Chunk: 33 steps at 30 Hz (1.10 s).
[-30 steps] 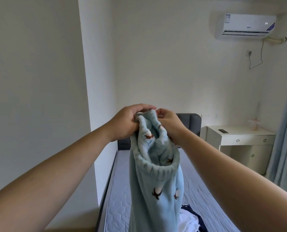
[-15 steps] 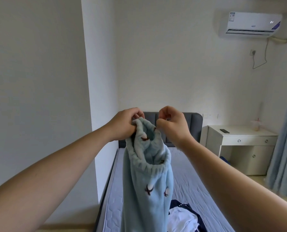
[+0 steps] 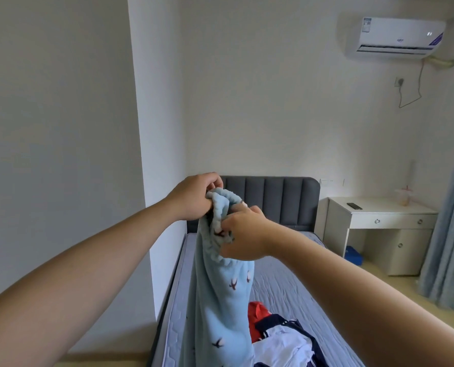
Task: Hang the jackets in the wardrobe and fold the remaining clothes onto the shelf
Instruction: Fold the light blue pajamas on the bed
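Holding the light-blue fleece garment point(image 3: 220, 300) up above the bed point(image 3: 287, 287), I have my left hand point(image 3: 194, 198) clenched round the top of its ribbed waistband, in front of the bed's headboard point(image 3: 268, 197). My right hand point(image 3: 243, 235), level with the left a moment ago, has dropped lower and now pinches the band's front edge. I judge I'm working the waistband open to square it for folding; this looks like shelf clothing, not a jacket. The pile of clothes point(image 3: 281, 337) at the bed's near end, beside the hanging cloth, awaits sorting.
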Tool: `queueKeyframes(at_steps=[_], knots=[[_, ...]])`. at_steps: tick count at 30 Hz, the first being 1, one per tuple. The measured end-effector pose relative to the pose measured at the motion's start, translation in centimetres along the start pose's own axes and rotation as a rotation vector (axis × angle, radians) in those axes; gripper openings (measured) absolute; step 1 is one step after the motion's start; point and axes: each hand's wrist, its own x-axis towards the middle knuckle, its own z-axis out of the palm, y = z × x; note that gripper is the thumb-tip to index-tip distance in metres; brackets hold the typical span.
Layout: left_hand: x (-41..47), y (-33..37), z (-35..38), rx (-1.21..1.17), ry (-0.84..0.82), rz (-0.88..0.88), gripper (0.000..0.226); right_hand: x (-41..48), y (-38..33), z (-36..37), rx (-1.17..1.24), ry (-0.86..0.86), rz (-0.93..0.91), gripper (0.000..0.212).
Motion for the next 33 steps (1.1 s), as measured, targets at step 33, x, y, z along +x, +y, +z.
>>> queueKeyframes(at_steps=[33], knots=[[1.1,-2.7,-6.8,-0.109,-0.452,-0.306,0.011,2.1,9.2,-5.2,0.728,0.095,0.312,0.029]])
